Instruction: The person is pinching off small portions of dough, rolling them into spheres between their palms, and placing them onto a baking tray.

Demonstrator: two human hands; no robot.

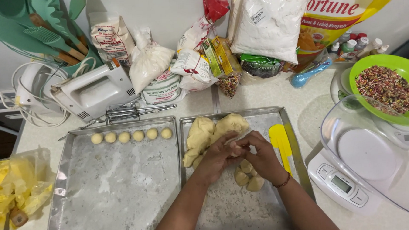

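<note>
Both hands' fingers, left hand [217,157] and right hand [261,155], pinch one small dough piece [236,149], axis unclear.

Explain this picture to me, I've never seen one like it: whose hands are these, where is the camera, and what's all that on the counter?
There is no machine here. A person wears a camera on the head, so this one picture looks down at their own two bare hands. The left hand and right hand meet over the right tray, pressing a small piece of dough between the fingers. Behind them lies a big dough lump; cut pieces and a yellow scraper lie nearby. The left tray holds a row of six dough balls. Around them are a hand mixer, flour bags, a kitchen scale and a green bowl of sprinkles.
</note>
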